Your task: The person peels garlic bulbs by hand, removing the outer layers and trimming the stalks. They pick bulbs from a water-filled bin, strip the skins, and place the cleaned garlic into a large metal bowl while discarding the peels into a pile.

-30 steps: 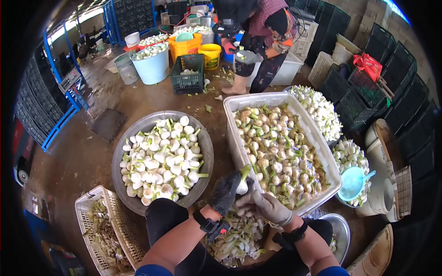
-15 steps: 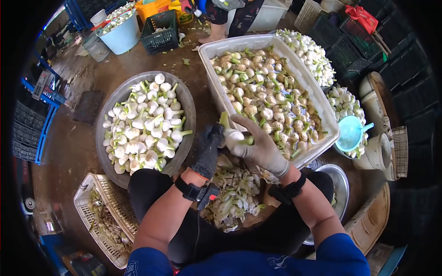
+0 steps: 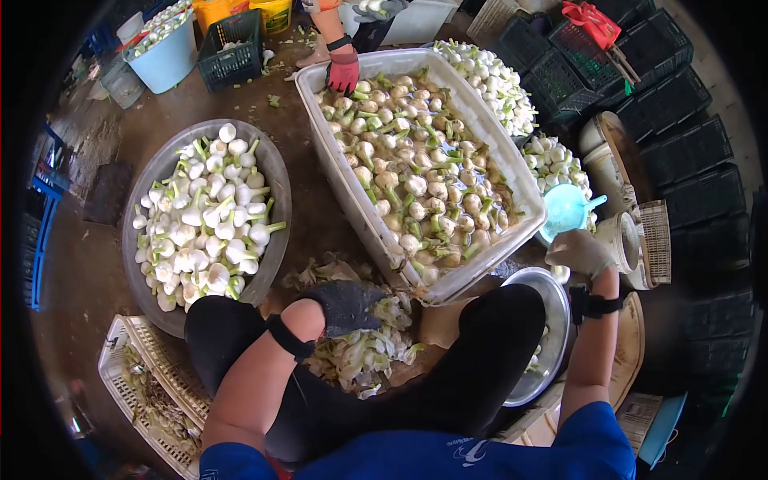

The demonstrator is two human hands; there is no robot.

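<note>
My left hand, in a dark glove, is over the pile of loose garlic peels; its fingers blur together, so their pose is unclear. Out to the right, my right hand wears a pale glove and is closed, with a white garlic bulb at its fingertips. Below that bulb is a metal bowl, partly hidden by my knee. White bulbs with green stems fill the round grey basin on the left. Browner bulbs lie in water in the large white tub.
A co-worker's red-gloved hand reaches into the tub's far corner. Right of the tub are heaped bulbs, a teal strainer and a white bucket. A white crate stands at lower left, with dark crates behind.
My hands have parted: the left moved down over the peels, the right moved right toward the metal bowl. The view shifted, and the co-worker's red-gloved hand came to the tub.
</note>
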